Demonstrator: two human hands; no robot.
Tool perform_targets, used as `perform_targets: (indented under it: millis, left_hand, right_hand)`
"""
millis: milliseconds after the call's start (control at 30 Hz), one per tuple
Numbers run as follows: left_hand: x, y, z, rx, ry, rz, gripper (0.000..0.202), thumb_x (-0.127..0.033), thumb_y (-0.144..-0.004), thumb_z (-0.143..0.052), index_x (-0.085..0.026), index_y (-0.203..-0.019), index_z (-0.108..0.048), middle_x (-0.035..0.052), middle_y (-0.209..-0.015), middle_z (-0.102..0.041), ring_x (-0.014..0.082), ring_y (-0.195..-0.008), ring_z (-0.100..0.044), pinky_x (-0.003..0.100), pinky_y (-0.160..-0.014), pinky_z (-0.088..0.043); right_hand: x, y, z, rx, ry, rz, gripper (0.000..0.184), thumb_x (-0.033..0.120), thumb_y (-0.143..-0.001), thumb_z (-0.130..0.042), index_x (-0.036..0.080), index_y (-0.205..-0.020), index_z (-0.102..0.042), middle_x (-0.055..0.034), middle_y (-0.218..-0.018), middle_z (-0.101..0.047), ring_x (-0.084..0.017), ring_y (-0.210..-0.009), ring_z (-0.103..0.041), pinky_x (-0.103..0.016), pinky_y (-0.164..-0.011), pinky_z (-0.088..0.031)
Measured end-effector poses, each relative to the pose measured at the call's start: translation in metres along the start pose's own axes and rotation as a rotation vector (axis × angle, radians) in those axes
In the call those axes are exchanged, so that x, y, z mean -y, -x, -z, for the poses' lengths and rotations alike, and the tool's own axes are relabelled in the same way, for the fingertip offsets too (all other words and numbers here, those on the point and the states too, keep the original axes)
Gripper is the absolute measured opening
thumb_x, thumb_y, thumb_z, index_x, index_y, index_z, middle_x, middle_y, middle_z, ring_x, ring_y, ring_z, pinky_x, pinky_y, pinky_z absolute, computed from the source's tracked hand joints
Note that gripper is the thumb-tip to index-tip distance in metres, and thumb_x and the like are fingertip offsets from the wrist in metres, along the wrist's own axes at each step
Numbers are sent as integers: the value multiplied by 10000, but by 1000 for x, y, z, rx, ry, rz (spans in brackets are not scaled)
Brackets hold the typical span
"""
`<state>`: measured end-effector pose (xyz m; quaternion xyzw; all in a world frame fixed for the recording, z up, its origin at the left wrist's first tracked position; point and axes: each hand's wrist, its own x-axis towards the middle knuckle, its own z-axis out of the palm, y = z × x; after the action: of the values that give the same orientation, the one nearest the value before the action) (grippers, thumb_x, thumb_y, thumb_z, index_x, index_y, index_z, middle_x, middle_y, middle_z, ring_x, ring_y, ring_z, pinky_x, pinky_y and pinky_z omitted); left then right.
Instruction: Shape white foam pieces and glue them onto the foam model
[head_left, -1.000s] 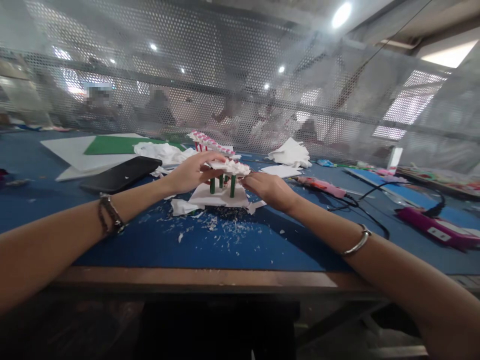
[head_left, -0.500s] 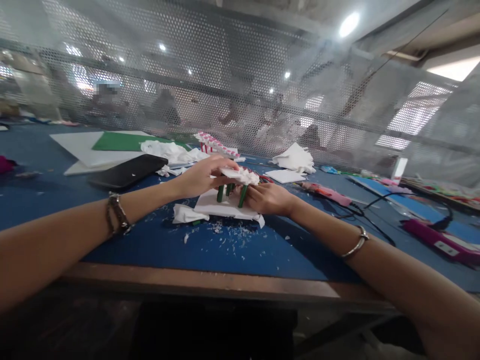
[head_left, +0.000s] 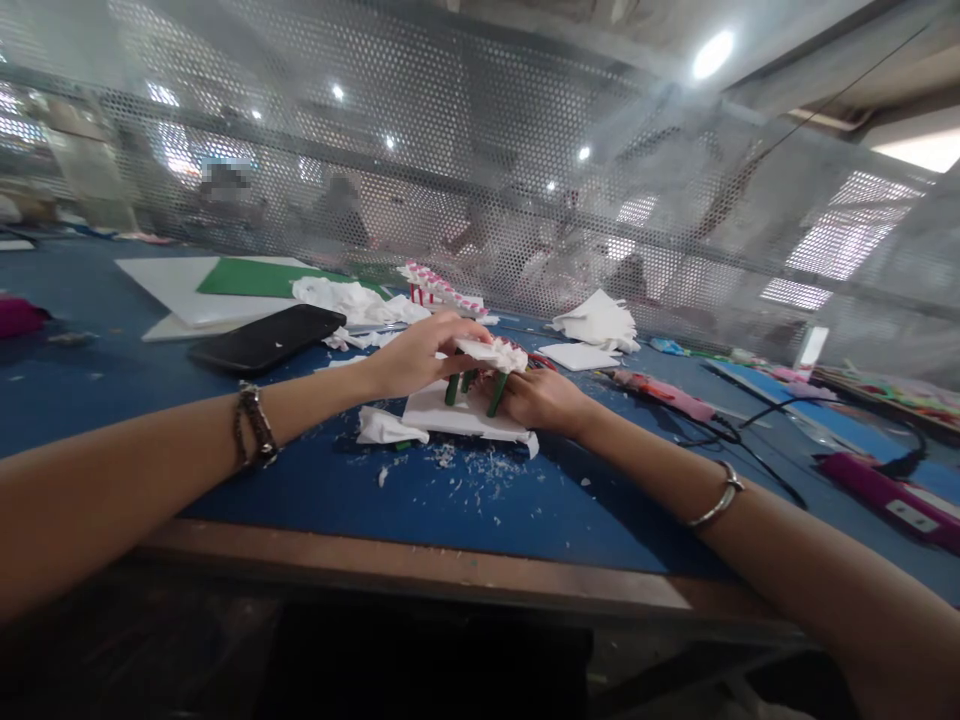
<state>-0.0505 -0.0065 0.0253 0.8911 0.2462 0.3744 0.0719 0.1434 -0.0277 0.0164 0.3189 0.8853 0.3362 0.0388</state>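
Observation:
A small foam model stands on the blue table: a white base slab [head_left: 466,414], short green posts [head_left: 496,393] and a ragged white foam top [head_left: 491,352]. My left hand [head_left: 417,356] reaches over from the left, fingers pinched on the top's left edge. My right hand [head_left: 541,398] rests on the base's right side with curled fingers touching the rightmost post. White foam crumbs [head_left: 480,465] lie in front of the model.
A black phone [head_left: 268,337] lies at the left, with white and green sheets [head_left: 247,279] behind it. A red-and-white model [head_left: 439,290] and paper scraps [head_left: 596,322] sit further back. A pink glue gun [head_left: 664,393], cables and a pink power strip [head_left: 889,489] are at the right. Perforated mesh screens the far side.
My right hand has dropped from the foam top's right edge down to the base and post. The top now tilts slightly. My left hand keeps its hold.

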Motion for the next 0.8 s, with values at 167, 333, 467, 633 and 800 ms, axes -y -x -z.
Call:
perform_targets:
  millis: [167,333,467,633,800]
  left_hand:
    - [-1,0,0,-2,-15,-18,221,-293,-788,-483,-199,-984,-521,59,-950,-545,182,-885,-507,308,-739,-406]
    - [-2,0,0,11,-3,-13,243,-292,-794,-470,-186,-1007,-517,78,-971,-553,195,-902,-507,303,-712,-411]
    - [-2,0,0,9,-11,-33,244,-302,-795,-465,-183,-1001,-521,77,-965,-558,191,-893,-509,301,-723,-407]
    - [-2,0,0,3,-11,-29,246,-295,-797,-464,-175,-1005,-517,76,-963,-551,173,-869,-510,285,-729,-401]
    - [-3,0,1,7,-6,-10,236,-304,-790,-474,-174,-982,-520,68,-946,-543,158,-820,-511,268,-704,-408]
  right_hand:
    - [0,0,1,5,-21,-24,294,158,-819,-324,138,-739,-606,-113,-762,-608,-146,-603,-537,-288,-519,-408]
    - [1,2,6,30,-12,5,299,102,-797,-316,120,-770,-613,-118,-757,-607,-137,-584,-533,-289,-518,-404]
    - [3,5,8,35,5,0,302,72,-787,-314,99,-837,-611,-135,-803,-615,-150,-599,-538,-295,-500,-388]
    - [1,9,7,22,-13,-49,281,86,-785,-336,100,-895,-594,-133,-901,-618,-137,-608,-538,-272,-464,-365]
    - [2,17,10,4,-189,-138,303,105,-799,-366,128,-1048,-537,-112,-987,-609,-161,-763,-572,-260,-537,-406]
